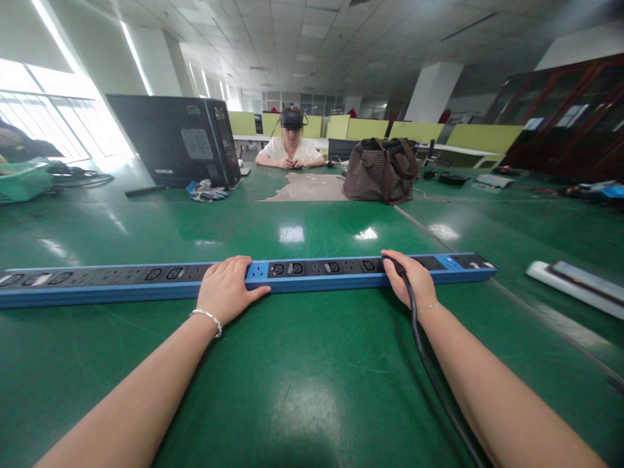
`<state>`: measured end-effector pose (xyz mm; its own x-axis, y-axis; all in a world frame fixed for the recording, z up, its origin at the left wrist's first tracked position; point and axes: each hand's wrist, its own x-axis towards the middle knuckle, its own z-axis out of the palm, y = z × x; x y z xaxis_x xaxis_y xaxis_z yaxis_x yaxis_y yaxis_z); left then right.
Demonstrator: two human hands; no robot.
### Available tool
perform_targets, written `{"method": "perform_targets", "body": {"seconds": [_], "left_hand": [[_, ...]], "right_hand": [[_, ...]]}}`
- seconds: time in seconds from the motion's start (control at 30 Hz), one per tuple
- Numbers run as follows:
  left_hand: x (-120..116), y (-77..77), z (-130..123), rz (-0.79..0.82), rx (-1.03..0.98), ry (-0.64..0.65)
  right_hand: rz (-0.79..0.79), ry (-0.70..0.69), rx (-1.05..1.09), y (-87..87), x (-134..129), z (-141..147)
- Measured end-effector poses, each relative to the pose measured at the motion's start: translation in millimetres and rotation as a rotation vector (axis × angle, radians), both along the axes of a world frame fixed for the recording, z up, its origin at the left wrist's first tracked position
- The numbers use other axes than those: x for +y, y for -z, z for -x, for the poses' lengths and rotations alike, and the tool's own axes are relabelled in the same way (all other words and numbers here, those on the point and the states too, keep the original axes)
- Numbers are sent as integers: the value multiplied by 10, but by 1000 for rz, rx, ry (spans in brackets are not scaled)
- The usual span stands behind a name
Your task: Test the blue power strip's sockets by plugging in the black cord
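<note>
A long blue power strip (312, 281) with black and blue sockets lies across the green table in front of me. My left hand (227, 286) rests over the strip left of a blue socket, its fingers wrapped across the top and the thumb along the near side. Toward the strip's right end, my right hand (409, 279) grips the plug of a black power cord (424, 351) against the sockets. Whether the plug sits in a socket is hidden by my fingers. From that hand the cord runs down toward the bottom edge, beside my right forearm.
A black computer case (175, 140) and grey-blue gloves (207, 190) lie beyond the strip at left. A brown bag (380, 170) stands at the back, near a seated person (291, 146). To the right is a long white object (580, 289); a green basket (24, 181) is far left.
</note>
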<state>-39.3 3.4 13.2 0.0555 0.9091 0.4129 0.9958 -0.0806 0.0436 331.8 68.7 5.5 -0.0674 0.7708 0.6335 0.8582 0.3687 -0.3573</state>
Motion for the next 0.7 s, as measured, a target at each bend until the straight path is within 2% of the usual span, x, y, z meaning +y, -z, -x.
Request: {"method": "perform_targets", "body": {"seconds": [0.47,0.7], "left_hand": [[-5,3,7,-9,26,5],[-2,3,10,-9,13,13]], "right_hand": [[16,-11,59,10,-18,15],[9,51,60,47,-6,7]]}}
